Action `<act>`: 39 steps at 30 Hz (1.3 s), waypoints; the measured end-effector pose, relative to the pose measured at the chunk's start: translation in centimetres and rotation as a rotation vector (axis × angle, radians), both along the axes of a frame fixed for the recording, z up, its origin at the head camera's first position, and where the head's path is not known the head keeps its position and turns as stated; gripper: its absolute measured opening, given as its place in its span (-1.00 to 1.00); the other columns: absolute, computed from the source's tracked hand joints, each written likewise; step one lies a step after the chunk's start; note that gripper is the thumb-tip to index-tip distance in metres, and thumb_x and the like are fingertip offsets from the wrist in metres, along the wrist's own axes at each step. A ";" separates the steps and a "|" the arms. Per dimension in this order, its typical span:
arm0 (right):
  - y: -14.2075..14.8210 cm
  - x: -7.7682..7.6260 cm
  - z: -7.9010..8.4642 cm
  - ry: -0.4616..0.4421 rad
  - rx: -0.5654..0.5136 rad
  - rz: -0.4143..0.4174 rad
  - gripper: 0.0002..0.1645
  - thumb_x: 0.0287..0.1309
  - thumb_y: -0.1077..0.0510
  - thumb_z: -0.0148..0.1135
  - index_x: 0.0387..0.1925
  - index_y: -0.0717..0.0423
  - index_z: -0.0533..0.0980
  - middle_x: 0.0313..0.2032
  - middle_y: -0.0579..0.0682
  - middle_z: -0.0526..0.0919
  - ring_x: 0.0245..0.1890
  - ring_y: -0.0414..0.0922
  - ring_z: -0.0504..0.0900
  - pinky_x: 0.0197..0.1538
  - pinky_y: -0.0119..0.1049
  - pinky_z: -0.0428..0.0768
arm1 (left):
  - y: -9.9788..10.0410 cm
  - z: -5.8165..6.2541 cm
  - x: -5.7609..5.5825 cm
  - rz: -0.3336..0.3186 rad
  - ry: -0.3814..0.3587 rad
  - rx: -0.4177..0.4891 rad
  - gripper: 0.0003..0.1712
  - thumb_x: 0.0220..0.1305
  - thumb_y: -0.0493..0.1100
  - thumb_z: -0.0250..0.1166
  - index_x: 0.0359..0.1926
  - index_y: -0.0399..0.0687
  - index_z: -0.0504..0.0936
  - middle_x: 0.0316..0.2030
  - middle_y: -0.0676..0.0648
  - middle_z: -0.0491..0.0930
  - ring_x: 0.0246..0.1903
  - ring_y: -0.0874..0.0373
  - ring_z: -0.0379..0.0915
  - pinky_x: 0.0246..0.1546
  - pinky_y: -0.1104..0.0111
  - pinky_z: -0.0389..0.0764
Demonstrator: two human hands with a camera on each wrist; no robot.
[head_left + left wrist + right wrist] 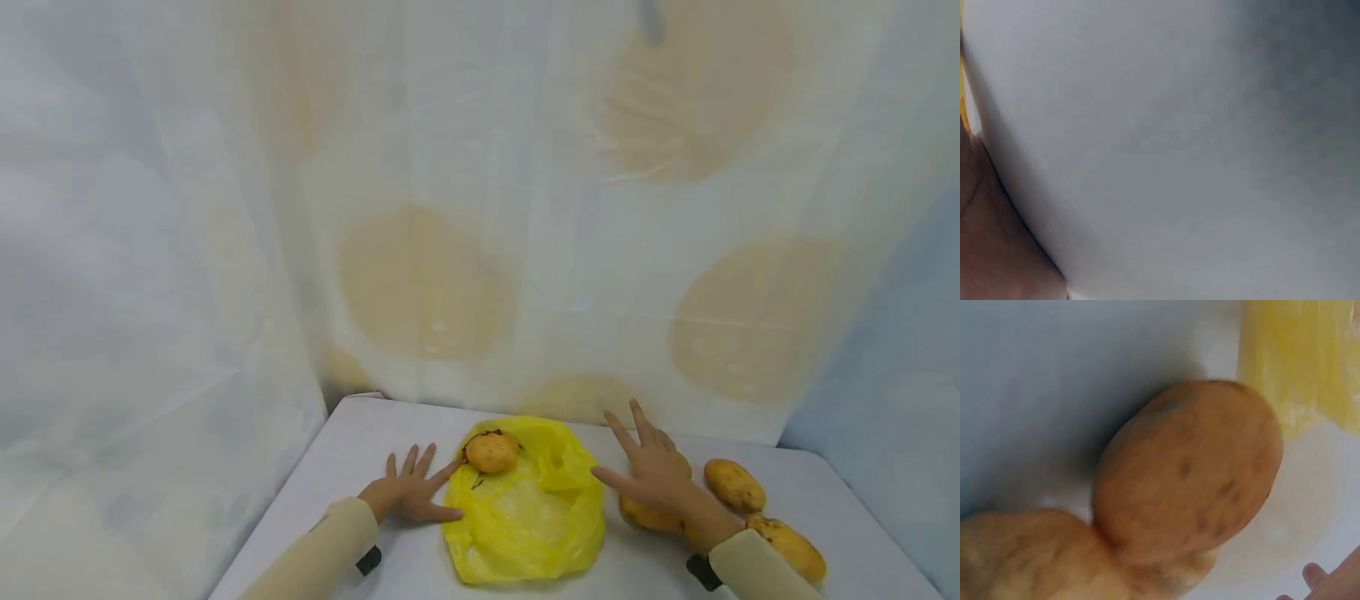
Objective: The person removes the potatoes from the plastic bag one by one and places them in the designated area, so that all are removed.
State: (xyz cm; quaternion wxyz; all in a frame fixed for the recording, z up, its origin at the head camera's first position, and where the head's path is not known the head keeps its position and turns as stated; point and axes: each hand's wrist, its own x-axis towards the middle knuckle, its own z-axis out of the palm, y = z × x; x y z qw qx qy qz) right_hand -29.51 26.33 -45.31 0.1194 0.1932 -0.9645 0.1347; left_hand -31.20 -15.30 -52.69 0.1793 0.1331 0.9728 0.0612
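Observation:
A yellow plastic bag [525, 533] lies spread on the white table, with one potato [492, 452] on its upper left part. Dark strands lie around that potato. My left hand [411, 492] is at the bag's left edge with its fingers spread, the fingertips right by the potato and the thumb at the bag. To the right of the bag, my right hand [651, 468] has its fingers spread above a potato [651, 515], which it partly hides. In the right wrist view a large potato [1188, 472] sits between the bag and other potatoes.
Further right on the table [330, 467] lie a potato [735, 486] and another potato [789, 546], nearer the front. A pale curtain [480, 167] with tan round prints hangs behind the table. Similar sheets hang at both sides.

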 end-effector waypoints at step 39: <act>-10.7 -1.6 -2.2 0.134 0.055 0.324 0.12 0.09 -0.44 0.24 0.54 -0.12 0.06 0.57 0.17 -0.18 0.49 0.24 0.06 0.40 0.32 0.12 | 0.4 0.8 0.3 0.002 -0.013 0.001 0.17 -0.12 0.81 -0.06 0.52 0.61 -0.04 0.59 -0.17 -0.31 0.53 -0.32 -0.43 0.33 -0.41 -0.47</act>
